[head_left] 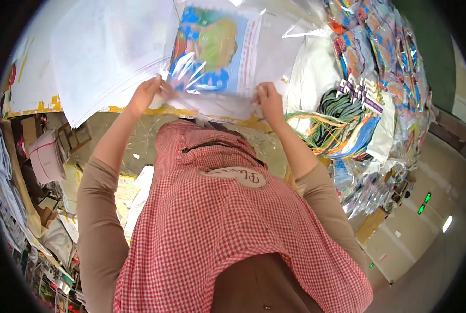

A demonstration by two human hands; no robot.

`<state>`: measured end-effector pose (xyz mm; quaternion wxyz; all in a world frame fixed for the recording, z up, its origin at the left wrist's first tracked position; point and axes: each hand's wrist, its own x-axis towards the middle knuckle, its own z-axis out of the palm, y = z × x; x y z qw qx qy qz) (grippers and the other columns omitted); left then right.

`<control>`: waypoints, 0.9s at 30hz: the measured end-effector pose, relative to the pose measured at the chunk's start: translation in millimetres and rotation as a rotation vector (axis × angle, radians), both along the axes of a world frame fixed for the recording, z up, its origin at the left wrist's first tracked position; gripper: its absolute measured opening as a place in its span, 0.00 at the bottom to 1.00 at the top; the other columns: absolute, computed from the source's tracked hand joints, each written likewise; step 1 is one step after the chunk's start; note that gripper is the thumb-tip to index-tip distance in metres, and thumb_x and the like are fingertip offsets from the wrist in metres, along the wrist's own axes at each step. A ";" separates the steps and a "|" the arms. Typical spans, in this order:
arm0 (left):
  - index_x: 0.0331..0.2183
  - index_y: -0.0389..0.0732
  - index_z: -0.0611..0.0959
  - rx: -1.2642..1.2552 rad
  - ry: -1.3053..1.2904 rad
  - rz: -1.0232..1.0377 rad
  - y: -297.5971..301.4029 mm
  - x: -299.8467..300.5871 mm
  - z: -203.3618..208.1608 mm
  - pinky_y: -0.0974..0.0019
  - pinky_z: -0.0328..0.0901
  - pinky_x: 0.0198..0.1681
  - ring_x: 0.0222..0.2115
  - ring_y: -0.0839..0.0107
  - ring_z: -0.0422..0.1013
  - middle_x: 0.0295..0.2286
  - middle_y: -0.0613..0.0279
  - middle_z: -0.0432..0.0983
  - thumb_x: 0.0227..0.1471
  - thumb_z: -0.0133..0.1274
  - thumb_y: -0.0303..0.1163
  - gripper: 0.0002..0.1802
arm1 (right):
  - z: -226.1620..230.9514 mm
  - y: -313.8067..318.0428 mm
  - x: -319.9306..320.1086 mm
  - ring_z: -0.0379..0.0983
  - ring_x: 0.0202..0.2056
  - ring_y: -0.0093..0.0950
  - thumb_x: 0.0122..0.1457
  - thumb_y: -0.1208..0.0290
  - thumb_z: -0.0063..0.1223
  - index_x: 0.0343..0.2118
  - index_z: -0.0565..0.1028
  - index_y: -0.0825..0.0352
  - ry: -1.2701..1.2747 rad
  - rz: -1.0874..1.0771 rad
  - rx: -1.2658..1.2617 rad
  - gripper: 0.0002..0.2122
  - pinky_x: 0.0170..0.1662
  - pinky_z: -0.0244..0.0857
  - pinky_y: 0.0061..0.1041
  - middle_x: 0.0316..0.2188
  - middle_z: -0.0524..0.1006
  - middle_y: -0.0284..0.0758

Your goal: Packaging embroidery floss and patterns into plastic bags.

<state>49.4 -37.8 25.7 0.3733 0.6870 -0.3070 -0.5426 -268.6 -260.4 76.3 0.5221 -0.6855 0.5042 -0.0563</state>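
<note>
A flat clear plastic bag [251,68] lies on the table in front of me, with glare streaks across its film. Inside it shows a colourful printed sheet [220,44] in blue, green and pink. At the bag's near left corner, my left hand [148,94] is closed on the film, its fingertips slightly blurred. My right hand [270,101] pinches the near right part of the same bag, thumb and fingers together. The near edge of the film between the hands is see-through and hard to trace.
White paper sheets [107,57] are stacked to the left, overhanging the table edge. Skeins of coloured thread [342,122] with card tags lie at the right, beside piled clear-wrapped colourful packets [384,41]. Yellow tape [34,108] lines the table's near edge. Folded pink material [46,156] sits lower left.
</note>
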 end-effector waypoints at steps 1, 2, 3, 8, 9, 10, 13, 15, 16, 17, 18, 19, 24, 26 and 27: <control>0.30 0.36 0.76 0.055 0.223 0.299 -14.2 -14.5 24.5 0.67 0.67 0.32 0.22 0.68 0.72 0.21 0.58 0.75 0.62 0.32 0.50 0.28 | 7.8 -5.2 3.0 0.72 0.29 0.29 0.54 0.73 0.47 0.35 0.72 0.69 0.005 -0.005 -0.005 0.08 0.34 0.65 0.30 0.24 0.75 0.37; 0.30 0.36 0.76 0.050 0.227 0.294 -14.4 -15.2 20.3 0.67 0.67 0.32 0.22 0.68 0.72 0.21 0.58 0.75 0.62 0.32 0.50 0.28 | 14.0 -11.9 6.4 0.71 0.27 0.27 0.54 0.69 0.48 0.36 0.71 0.70 0.054 -0.060 0.095 0.10 0.33 0.65 0.28 0.23 0.75 0.37; 0.26 0.38 0.74 0.132 0.449 0.297 -8.9 -12.3 19.4 0.67 0.66 0.27 0.19 0.69 0.69 0.18 0.60 0.72 0.62 0.31 0.52 0.29 | 20.0 -17.1 13.1 0.70 0.26 0.25 0.55 0.66 0.48 0.36 0.71 0.71 0.091 -0.101 0.194 0.12 0.31 0.65 0.26 0.21 0.75 0.37; 0.22 0.45 0.71 0.231 0.780 0.409 -1.1 -16.6 -7.4 0.72 0.58 0.15 0.10 0.74 0.60 0.11 0.68 0.62 0.61 0.28 0.56 0.29 | -31.8 -23.7 15.3 0.72 0.29 0.28 0.49 0.60 0.57 0.37 0.72 0.72 0.142 -0.102 -0.204 0.20 0.35 0.67 0.26 0.27 0.76 0.39; 0.23 0.45 0.71 0.283 0.896 0.439 -1.0 -17.1 -8.4 0.73 0.56 0.14 0.10 0.76 0.58 0.10 0.70 0.61 0.61 0.31 0.55 0.27 | -37.6 -19.2 20.8 0.72 0.31 0.29 0.50 0.60 0.58 0.40 0.71 0.72 0.085 -0.192 -0.224 0.21 0.37 0.67 0.27 0.30 0.76 0.40; 0.24 0.46 0.72 0.360 0.873 0.451 -2.2 -20.9 -8.7 0.72 0.56 0.14 0.10 0.76 0.58 0.10 0.70 0.60 0.61 0.33 0.55 0.26 | -39.1 -19.6 25.2 0.73 0.33 0.30 0.50 0.60 0.59 0.42 0.71 0.73 0.024 -0.284 -0.253 0.22 0.39 0.68 0.28 0.33 0.75 0.40; 0.18 0.44 0.72 0.349 0.271 0.155 17.2 -24.5 -22.3 0.66 0.56 0.15 0.11 0.72 0.59 0.11 0.67 0.62 0.59 0.38 0.53 0.27 | -16.3 -17.6 34.3 0.72 0.38 0.31 0.52 0.64 0.58 0.48 0.67 0.74 -0.065 -0.189 0.473 0.24 0.43 0.67 0.29 0.39 0.74 0.39; 0.20 0.39 0.74 0.369 -0.137 -0.032 28.3 -19.4 -30.4 0.58 0.62 0.22 0.16 0.64 0.68 0.14 0.58 0.69 0.59 0.37 0.52 0.28 | 4.9 5.2 39.7 0.72 0.39 0.30 0.52 0.66 0.58 0.48 0.68 0.75 -0.392 -0.224 0.525 0.23 0.44 0.67 0.28 0.41 0.74 0.39; 0.25 0.38 0.75 0.124 -0.594 -0.154 47.0 -25.3 -42.2 0.56 0.64 0.26 0.21 0.58 0.71 0.18 0.53 0.72 0.58 0.36 0.52 0.27 | 14.9 6.1 42.4 0.72 0.39 0.30 0.53 0.66 0.58 0.47 0.69 0.75 -0.568 -0.194 0.572 0.22 0.45 0.66 0.28 0.41 0.74 0.40; 0.30 0.38 0.76 -0.118 -1.049 -0.263 66.2 -30.2 -56.9 0.53 0.66 0.31 0.26 0.51 0.73 0.22 0.48 0.75 0.57 0.36 0.53 0.28 | 24.0 -4.5 44.1 0.72 0.39 0.30 0.53 0.66 0.58 0.47 0.69 0.75 -0.576 -0.171 0.549 0.22 0.45 0.66 0.28 0.41 0.74 0.40; 0.35 0.39 0.76 0.107 -0.822 -0.208 57.7 -39.1 -47.6 0.51 0.65 0.34 0.31 0.48 0.72 0.26 0.46 0.76 0.57 0.36 0.53 0.27 | 28.4 -18.1 32.7 0.72 0.40 0.30 0.53 0.65 0.57 0.48 0.68 0.76 -0.348 -0.170 0.231 0.23 0.45 0.66 0.27 0.42 0.74 0.41; 0.39 0.40 0.76 0.328 -0.592 -0.158 47.5 -45.8 -31.4 0.50 0.65 0.38 0.36 0.44 0.71 0.30 0.43 0.76 0.57 0.37 0.53 0.27 | 35.7 -31.3 23.2 0.72 0.41 0.31 0.53 0.64 0.57 0.49 0.68 0.77 -0.121 -0.172 -0.079 0.24 0.46 0.66 0.27 0.42 0.74 0.42; 0.39 0.39 0.77 0.292 -0.586 -0.053 47.1 -61.7 -5.6 0.50 0.65 0.38 0.36 0.44 0.71 0.32 0.42 0.76 0.57 0.38 0.52 0.26 | 219.8 -135.5 27.7 0.70 0.28 0.27 0.50 0.63 0.58 0.45 0.72 0.74 0.167 -0.194 -0.787 0.23 0.34 0.64 0.28 0.25 0.76 0.40; 0.38 0.39 0.78 0.283 -0.613 -0.003 36.0 -61.1 1.3 0.50 0.65 0.38 0.35 0.45 0.72 0.32 0.43 0.77 0.57 0.39 0.51 0.25 | 286.9 -185.7 41.5 0.63 0.21 0.19 0.53 0.66 0.55 0.49 0.71 0.71 -0.170 -0.187 -1.022 0.21 0.26 0.60 0.22 0.21 0.73 0.31; 0.36 0.39 0.78 0.254 -0.613 0.000 29.6 -60.0 4.1 0.50 0.65 0.37 0.35 0.46 0.72 0.31 0.44 0.77 0.57 0.39 0.51 0.25 | 322.3 -211.5 48.1 0.69 0.25 0.21 0.55 0.67 0.53 0.50 0.69 0.73 -0.236 -0.199 -0.924 0.21 0.30 0.64 0.20 0.28 0.75 0.34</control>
